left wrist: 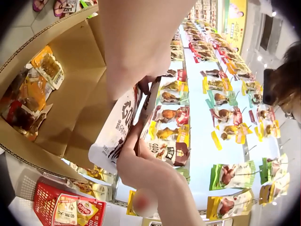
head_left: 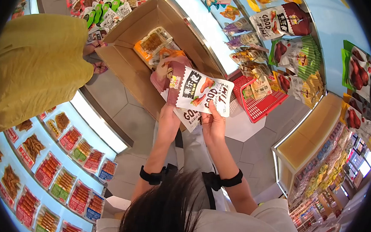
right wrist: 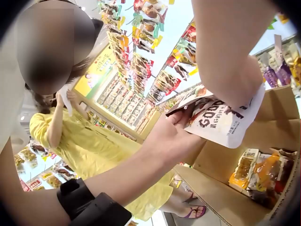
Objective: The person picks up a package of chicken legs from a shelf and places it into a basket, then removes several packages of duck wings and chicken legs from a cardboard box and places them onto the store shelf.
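A white and maroon snack pouch (head_left: 203, 88) printed with "GOOD TIME" is held in front of the person, over the near side of an open cardboard box (head_left: 125, 73). Behind it a second white pouch (head_left: 188, 117) with matching lettering sticks out below. My right hand (head_left: 214, 126) pinches the front pouch at its lower edge, thumb on the printed face. At the left edge of the pouches, my left hand (head_left: 168, 120) grips them, its fingertips mostly hidden behind the packaging. Between the two pouches a gap shows in the left wrist view. Food packs (right wrist: 263, 172) lie inside the box.
A red basket (head_left: 263, 98) with packs stands right of the box. Lit shelves with hanging pouches (head_left: 294, 52) line the right, and shelves of sausage packs (head_left: 48, 171) the left. Another person in a yellow garment (right wrist: 94, 155) stands close to the box.
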`<state>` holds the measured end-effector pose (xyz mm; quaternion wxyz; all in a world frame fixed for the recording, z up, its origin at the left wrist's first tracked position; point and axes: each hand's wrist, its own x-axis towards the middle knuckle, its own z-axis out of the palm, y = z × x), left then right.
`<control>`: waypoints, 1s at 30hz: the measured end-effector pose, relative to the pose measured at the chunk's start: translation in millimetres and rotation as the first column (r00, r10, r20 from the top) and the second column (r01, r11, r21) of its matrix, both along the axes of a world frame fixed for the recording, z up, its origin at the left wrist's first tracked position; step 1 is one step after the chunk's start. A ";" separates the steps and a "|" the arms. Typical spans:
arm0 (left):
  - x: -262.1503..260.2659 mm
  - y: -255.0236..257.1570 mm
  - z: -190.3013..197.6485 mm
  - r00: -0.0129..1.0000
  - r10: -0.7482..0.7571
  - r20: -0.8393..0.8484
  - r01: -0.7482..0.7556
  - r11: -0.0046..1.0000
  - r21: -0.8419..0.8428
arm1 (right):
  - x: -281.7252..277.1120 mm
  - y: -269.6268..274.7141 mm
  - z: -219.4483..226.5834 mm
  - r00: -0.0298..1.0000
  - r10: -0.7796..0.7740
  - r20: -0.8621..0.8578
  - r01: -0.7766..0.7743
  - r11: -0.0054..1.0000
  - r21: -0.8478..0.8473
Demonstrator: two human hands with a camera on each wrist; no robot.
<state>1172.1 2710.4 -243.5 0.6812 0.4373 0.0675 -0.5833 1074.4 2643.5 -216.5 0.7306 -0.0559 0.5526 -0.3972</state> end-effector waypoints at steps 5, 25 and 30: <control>-5.2 0.9 13.2 0.969 0.213 -0.123 -0.212 0.977 0.017 | 0.2 20.5 -6.1 0.995 0.038 -0.095 -0.042 0.998 -0.039; 50.8 59.2 14.9 0.855 0.502 0.127 -0.517 0.843 0.151 | 40.8 81.9 -0.3 0.922 0.343 -0.179 -0.322 0.937 0.136; 107.5 97.0 17.4 0.761 0.502 0.411 -0.580 0.811 0.083 | 26.1 52.9 20.4 0.297 0.945 0.137 -0.931 0.255 0.259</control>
